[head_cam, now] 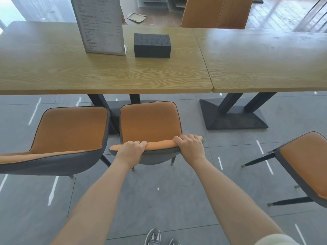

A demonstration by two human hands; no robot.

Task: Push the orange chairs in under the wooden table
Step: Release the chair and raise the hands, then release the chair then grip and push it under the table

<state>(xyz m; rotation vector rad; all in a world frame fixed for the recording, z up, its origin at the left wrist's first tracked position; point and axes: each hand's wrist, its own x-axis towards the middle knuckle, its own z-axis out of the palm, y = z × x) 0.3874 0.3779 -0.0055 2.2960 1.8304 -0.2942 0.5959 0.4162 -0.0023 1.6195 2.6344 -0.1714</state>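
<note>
An orange chair with a grey back shell stands in front of the wooden table, its seat front just short of the table's near edge. My left hand grips the left part of its backrest top. My right hand grips the right part of the same rim. A second orange chair stands to the left, clear of the table. A third orange chair stands at the right, turned at an angle and further from the tables.
A second wooden table butts against the first on the right. A menu stand and a dark box sit on the left table. Black table bases rest on the grey tiled floor. Another orange chair stands behind the tables.
</note>
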